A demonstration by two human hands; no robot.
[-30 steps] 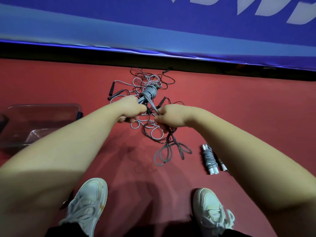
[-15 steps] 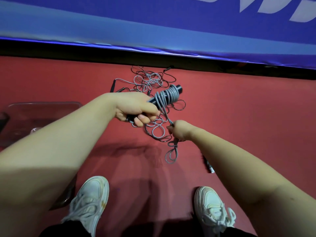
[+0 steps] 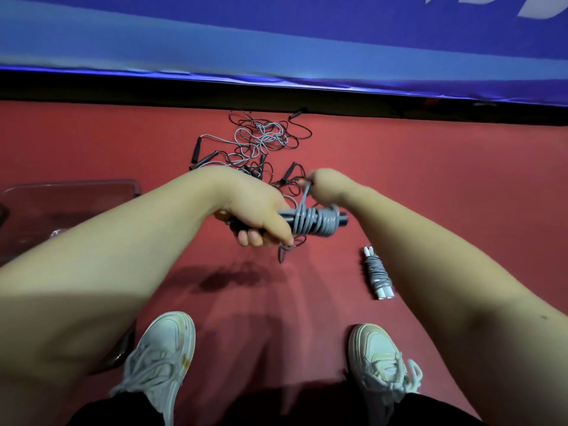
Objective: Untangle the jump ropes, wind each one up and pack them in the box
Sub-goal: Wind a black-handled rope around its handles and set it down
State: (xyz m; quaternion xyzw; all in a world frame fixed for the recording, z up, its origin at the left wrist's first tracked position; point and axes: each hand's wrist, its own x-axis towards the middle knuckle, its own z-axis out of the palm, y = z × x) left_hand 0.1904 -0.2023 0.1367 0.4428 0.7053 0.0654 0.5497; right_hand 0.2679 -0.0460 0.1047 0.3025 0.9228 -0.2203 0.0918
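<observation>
My left hand (image 3: 255, 210) grips the black handles of a grey jump rope (image 3: 316, 224), whose cord lies in several turns round the handles' right end. My right hand (image 3: 325, 184), just above the coil, pinches the free cord and holds it taut over the bundle. A short tail of cord hangs below my left hand. Beyond the hands, a tangle of grey and dark ropes (image 3: 261, 142) with black handles lies on the red floor. A wound grey rope with white handles (image 3: 377, 273) lies on the floor to the right. The clear plastic box (image 3: 70, 195) stands at the left.
A blue padded wall (image 3: 276, 47) with a black base strip runs across the far side. My two white shoes (image 3: 159, 358) stand on the red floor at the bottom, one on each side.
My right hand rose from below the coil to above it, carrying the cord round the handles. The coil has more turns, the hanging loop is shorter, and the bundle now points right.
</observation>
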